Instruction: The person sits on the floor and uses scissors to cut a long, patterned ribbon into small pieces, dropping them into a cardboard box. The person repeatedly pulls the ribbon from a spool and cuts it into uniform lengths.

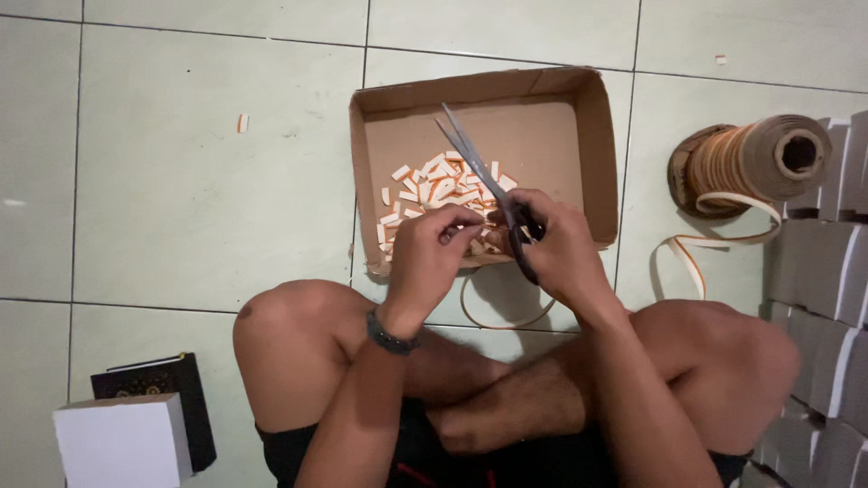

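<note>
Sitting cross-legged on a pale tiled floor (181,199), seen from above. Just past the knees, in the middle of the frame, an open cardboard box (601,136) with a heap of small cut pieces (434,185), white with orange edges.

Right hand (556,248), over the near edge of the box, closed through the handles of the scissors (475,163). Blades long and grey, open a little, pointing up and left over the heap.

Left hand (434,248), just beside the right, fingers pinched shut. Probably pinching the end of the strip (493,316), but too small and hidden to tell for sure.

Strip thin and flat, white and orange, looping down below the box between the knees. Another stretch of it lying on the floor at the right, coming off the roll (755,163) resting on its side in the upper right.

Looks light and bendy, floppy like ribbon, likely to curl and slip. Best pinched close to the blades, flat between thumb and finger. Scissors hard and sharp at the tips, best held by the handles.

Stacked white boxes (823,271) along the right edge. One white box (122,443) and a dark book (185,384) at the lower left.
</note>
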